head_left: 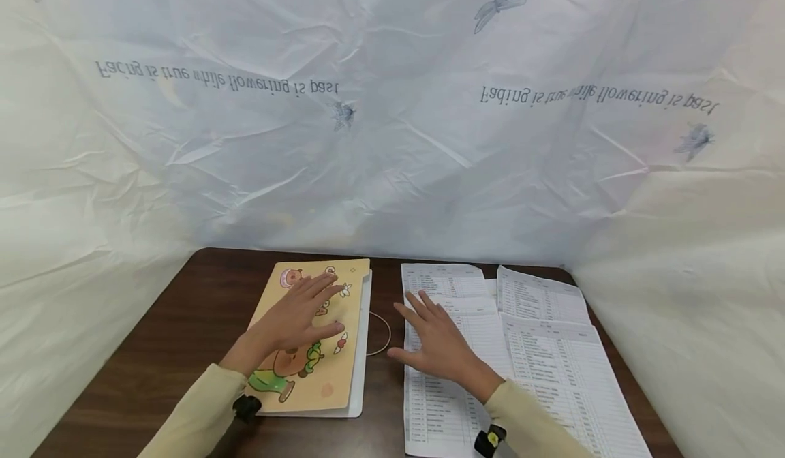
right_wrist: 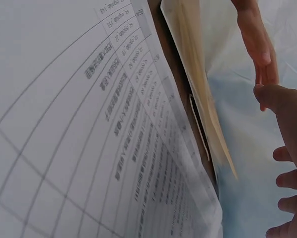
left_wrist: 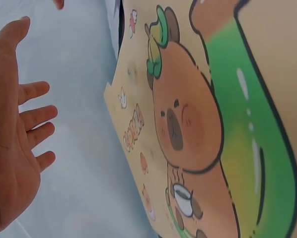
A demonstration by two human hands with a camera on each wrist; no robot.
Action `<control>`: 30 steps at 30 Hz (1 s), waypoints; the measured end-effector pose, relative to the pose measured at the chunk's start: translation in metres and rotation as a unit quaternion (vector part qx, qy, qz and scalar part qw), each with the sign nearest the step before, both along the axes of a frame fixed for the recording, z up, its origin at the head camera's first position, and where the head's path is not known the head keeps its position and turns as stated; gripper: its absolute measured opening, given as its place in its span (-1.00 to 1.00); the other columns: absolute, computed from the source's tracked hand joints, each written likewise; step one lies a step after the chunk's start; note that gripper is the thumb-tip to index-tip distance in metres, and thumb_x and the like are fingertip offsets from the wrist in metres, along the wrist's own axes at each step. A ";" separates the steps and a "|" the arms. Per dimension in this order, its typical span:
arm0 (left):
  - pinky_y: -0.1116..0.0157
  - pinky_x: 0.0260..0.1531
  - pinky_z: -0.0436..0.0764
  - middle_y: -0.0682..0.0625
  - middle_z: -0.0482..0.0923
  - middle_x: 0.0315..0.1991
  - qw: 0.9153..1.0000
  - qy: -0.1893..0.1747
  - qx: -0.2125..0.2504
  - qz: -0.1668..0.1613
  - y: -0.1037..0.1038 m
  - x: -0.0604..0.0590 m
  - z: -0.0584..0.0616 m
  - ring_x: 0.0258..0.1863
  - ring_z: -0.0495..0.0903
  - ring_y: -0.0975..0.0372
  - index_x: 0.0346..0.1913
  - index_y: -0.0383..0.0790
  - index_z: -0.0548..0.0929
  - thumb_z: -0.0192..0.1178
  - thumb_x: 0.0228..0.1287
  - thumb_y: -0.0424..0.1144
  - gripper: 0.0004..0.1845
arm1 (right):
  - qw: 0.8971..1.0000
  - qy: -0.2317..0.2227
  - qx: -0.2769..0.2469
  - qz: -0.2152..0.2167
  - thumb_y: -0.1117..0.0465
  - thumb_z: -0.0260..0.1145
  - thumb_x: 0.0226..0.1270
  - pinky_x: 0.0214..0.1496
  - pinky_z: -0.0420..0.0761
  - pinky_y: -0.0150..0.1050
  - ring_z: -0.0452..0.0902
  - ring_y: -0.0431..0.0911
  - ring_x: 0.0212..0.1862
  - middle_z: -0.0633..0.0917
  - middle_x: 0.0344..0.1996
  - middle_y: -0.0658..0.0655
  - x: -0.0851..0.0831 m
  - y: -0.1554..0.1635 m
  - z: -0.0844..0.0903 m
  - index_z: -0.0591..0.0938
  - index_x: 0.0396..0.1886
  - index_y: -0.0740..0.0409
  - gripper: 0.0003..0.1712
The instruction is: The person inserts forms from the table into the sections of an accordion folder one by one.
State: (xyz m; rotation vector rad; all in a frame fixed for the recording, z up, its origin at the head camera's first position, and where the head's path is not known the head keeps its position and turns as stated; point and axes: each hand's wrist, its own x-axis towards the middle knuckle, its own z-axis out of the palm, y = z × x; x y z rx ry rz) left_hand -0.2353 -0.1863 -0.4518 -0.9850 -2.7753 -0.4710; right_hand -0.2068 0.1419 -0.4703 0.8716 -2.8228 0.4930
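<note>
A tan folder (head_left: 319, 356) with a cartoon capybara (left_wrist: 188, 124) lies on the dark wooden table (head_left: 178, 335). My left hand (head_left: 298, 315) is spread flat over its upper part, fingers straight; the left wrist view shows the palm (left_wrist: 14, 129) open with a gap to the cover. My right hand (head_left: 437, 341) hovers flat, fingers spread, over the left column of printed sheets (head_left: 454, 369), holding nothing. The right wrist view shows those tables of text (right_wrist: 89, 124) close up and the folder's edge (right_wrist: 198, 94) beyond.
More printed sheets (head_left: 552, 349) overlap to the right, reaching the table's right side. A thin elastic loop (head_left: 381, 333) lies between folder and papers. White plastic sheeting (head_left: 392, 117) with dragonflies and mirrored lettering walls in the table on three sides.
</note>
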 end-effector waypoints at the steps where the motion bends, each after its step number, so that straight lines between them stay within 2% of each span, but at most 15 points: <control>1: -0.20 0.47 0.07 -0.18 0.20 0.55 1.000 -0.002 -0.002 -0.005 0.002 -0.001 -0.001 0.55 0.15 -0.11 0.51 -0.16 0.36 0.12 0.39 0.32 -0.17 | 1.000 -0.002 0.001 0.006 -0.46 0.26 0.27 0.45 0.18 0.32 -0.03 0.16 0.62 0.17 0.60 0.12 -0.001 -0.002 -0.002 0.31 0.58 -0.05 0.02; 5: -0.15 0.48 0.10 -0.16 0.26 0.52 1.000 -0.011 -0.018 -0.017 0.008 -0.004 -0.004 0.56 0.13 -0.10 0.50 -0.16 0.38 0.08 0.39 0.36 -0.17 | 0.999 -0.015 -0.007 0.029 -0.47 0.24 0.27 0.47 0.22 0.25 0.02 0.15 0.61 0.21 0.59 0.10 -0.006 -0.010 -0.009 0.35 0.56 -0.04 0.00; 9: -0.12 0.46 0.16 -0.14 0.32 0.48 0.999 -0.012 -0.034 -0.020 0.015 -0.007 -0.006 0.52 0.20 -0.08 0.45 -0.13 0.45 0.05 0.38 0.39 -0.19 | 0.998 -0.035 -0.011 0.052 -0.46 0.27 0.27 0.46 0.27 0.21 0.06 0.16 0.60 0.26 0.57 0.14 -0.012 -0.018 -0.016 0.38 0.54 0.00 0.00; 13: -0.12 0.44 0.20 -0.12 0.36 0.45 0.998 -0.016 -0.050 -0.026 0.022 -0.010 -0.005 0.48 0.28 -0.04 0.43 -0.10 0.48 0.03 0.39 0.40 -0.22 | 0.997 -0.049 -0.002 0.065 -0.43 0.31 0.26 0.42 0.33 0.19 0.11 0.18 0.58 0.31 0.54 0.16 -0.017 -0.026 -0.023 0.40 0.52 0.02 -0.02; 19: -0.11 0.43 0.23 -0.10 0.40 0.42 0.996 -0.030 -0.070 -0.041 0.030 -0.015 -0.006 0.47 0.30 -0.06 0.40 -0.09 0.52 0.09 0.40 0.34 -0.27 | 0.995 -0.060 0.024 0.075 -0.47 0.26 0.27 0.40 0.38 0.15 0.20 0.18 0.54 0.39 0.50 0.15 -0.021 -0.036 -0.029 0.42 0.50 0.08 0.01; 30: -0.03 0.37 0.35 -0.06 0.54 0.26 0.992 0.009 -0.110 -0.059 0.039 -0.024 -0.021 0.35 0.44 0.01 0.28 -0.11 0.62 0.12 0.39 0.32 -0.34 | 0.992 -0.077 0.050 0.090 -0.49 0.23 0.28 0.41 0.38 0.12 0.23 0.18 0.52 0.41 0.48 0.16 -0.020 -0.046 -0.030 0.46 0.47 0.08 -0.01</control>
